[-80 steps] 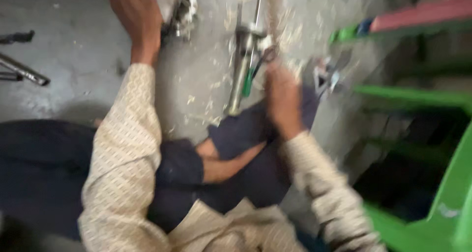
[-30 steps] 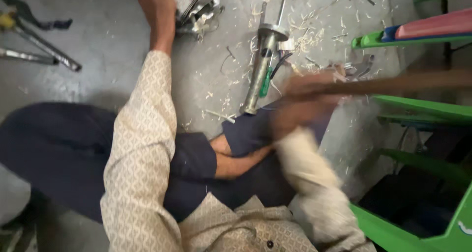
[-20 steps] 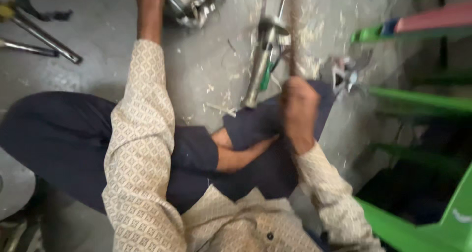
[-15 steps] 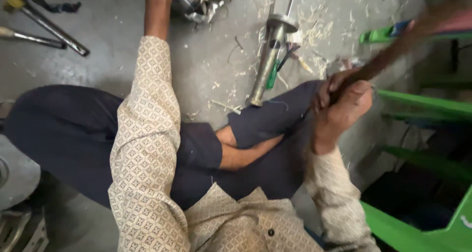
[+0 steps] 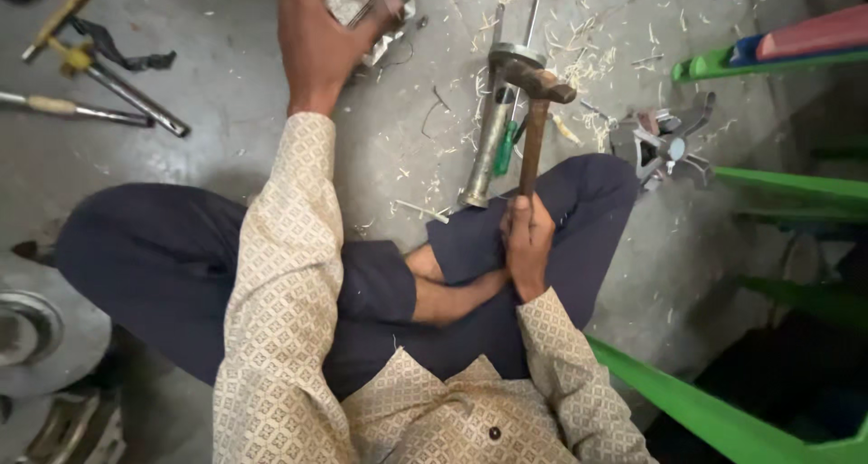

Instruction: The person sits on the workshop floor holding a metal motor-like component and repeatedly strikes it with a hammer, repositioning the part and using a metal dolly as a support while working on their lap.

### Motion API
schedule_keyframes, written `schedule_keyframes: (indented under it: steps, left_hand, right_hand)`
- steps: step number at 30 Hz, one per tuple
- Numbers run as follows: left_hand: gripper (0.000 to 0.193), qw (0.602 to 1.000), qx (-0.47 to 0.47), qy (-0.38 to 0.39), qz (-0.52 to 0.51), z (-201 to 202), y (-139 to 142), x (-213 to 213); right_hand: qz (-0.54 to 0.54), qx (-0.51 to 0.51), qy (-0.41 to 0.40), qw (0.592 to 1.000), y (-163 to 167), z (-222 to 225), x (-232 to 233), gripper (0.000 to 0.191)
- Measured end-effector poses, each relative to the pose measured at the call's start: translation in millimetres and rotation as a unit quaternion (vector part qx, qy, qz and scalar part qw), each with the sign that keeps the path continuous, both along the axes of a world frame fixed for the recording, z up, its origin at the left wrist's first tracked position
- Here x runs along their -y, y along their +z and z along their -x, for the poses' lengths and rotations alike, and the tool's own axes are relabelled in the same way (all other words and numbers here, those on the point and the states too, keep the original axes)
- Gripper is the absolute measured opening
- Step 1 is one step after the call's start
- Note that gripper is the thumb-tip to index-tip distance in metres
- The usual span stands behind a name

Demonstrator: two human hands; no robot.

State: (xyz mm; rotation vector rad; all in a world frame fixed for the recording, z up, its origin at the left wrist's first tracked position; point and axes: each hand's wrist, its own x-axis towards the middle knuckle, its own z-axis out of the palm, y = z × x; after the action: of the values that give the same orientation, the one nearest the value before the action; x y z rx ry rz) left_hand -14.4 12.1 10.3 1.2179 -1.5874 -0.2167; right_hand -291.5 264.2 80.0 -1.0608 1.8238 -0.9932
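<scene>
Grey concrete floor (image 5: 226, 75), littered with wood shavings, lies under a cross-legged person. Right hand (image 5: 527, 244) grips a hammer (image 5: 535, 111) by its handle, head up and farther away. Left hand (image 5: 318, 32) reaches far, fingers curled against a metal piece (image 5: 366, 1).

Metal rods (image 5: 108, 93), wood shavings (image 5: 588, 61), green frame (image 5: 714, 419).

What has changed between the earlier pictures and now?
The right hand swung the hammer out to the right and brought it back upright over the knee, still gripping the handle. The left hand stayed on the metal part on the floor. The metal cylinder tool did not move.
</scene>
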Motion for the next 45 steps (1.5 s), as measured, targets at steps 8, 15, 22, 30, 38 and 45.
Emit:
schedule_keyframes:
  steps: [8,15,22,30,38,45]
  left_hand:
    - [0.091,0.979,0.164,0.026,-0.118,0,36,-7]
    - [0.088,0.967,0.232,0.026,-0.103,0,16,-7]
    - [0.071,0.965,0.221,0.060,-0.125,-1,24,2]
    - [0.059,0.929,0.126,0.133,-0.323,2,36,-17]
    - [0.069,0.873,0.131,0.160,-0.442,-8,-6,-45]
    - [0.070,0.757,-0.232,0.029,-0.610,-12,-31,-38]
  right_hand:
    - [-0.047,-0.059,0.057,0.996,-35,-25,26,0.037]
    - [-0.016,-0.079,0.153,0.985,-34,-66,31,0.035]
    - [0.058,-0.196,0.142,0.968,8,-60,35,0.030]
    - [0.114,-0.283,0.055,0.951,9,-32,64,0.071]
    - [0.041,-0.249,0.071,0.965,-23,-18,78,0.080]
    - [0.015,-0.299,0.092,0.950,-59,8,103,0.063]
